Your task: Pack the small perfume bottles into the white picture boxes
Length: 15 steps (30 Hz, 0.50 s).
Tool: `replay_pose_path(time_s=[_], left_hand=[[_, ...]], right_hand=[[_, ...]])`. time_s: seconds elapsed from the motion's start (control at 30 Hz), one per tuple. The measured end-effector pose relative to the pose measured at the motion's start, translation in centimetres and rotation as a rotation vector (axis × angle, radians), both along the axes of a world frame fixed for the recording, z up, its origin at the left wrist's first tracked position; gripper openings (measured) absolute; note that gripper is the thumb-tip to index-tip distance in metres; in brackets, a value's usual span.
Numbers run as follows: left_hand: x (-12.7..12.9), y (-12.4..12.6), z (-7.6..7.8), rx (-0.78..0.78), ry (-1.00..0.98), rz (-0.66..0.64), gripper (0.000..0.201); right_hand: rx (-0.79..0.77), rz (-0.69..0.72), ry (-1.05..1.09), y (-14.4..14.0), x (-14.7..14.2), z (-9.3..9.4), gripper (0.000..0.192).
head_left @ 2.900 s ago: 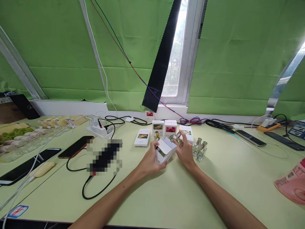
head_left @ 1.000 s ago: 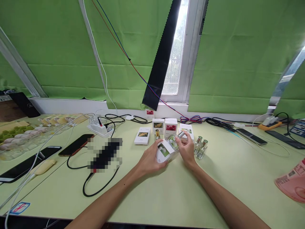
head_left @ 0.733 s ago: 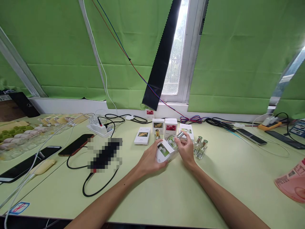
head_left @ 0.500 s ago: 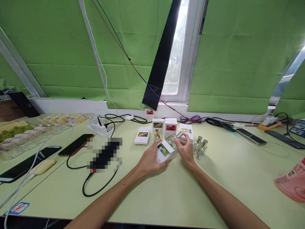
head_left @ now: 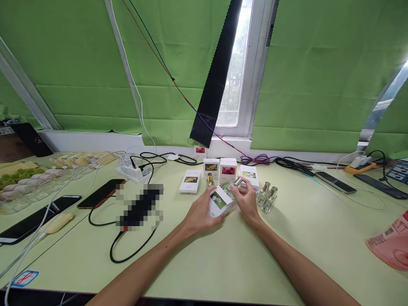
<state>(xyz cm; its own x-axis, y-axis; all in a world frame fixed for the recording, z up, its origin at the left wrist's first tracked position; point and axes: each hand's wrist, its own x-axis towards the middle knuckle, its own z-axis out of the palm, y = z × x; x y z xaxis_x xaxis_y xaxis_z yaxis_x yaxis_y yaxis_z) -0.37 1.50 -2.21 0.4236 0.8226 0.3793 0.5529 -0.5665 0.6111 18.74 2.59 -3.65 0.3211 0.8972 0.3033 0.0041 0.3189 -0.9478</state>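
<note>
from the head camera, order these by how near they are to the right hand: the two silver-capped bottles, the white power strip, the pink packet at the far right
From the right hand:
1. Two silver-capped bottles, just to its right on the table.
2. White power strip, far to the left, near the back edge.
3. Pink packet, at the table's far right edge.

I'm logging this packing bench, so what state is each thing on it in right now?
Small white carton with a flower picture: in the left hand, tilted, end open.
Round glass bottle with a silver cap: in the right hand, at the carton's open end.
Two silver-capped glass bottles: upright, unboxed.
Gold-capped bottle: upright, unboxed.
White power strip: cables plugged in.
</note>
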Motion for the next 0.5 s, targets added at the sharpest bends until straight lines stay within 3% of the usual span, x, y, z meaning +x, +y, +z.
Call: replay_pose_path(time_s=[0.5], left_hand=[[0.24,-0.32,0.30,-0.014,0.023,0.042,0.079]], right_hand=[[-0.007,0.028,-0.011,0.08,0.06,-0.27,0.069]])
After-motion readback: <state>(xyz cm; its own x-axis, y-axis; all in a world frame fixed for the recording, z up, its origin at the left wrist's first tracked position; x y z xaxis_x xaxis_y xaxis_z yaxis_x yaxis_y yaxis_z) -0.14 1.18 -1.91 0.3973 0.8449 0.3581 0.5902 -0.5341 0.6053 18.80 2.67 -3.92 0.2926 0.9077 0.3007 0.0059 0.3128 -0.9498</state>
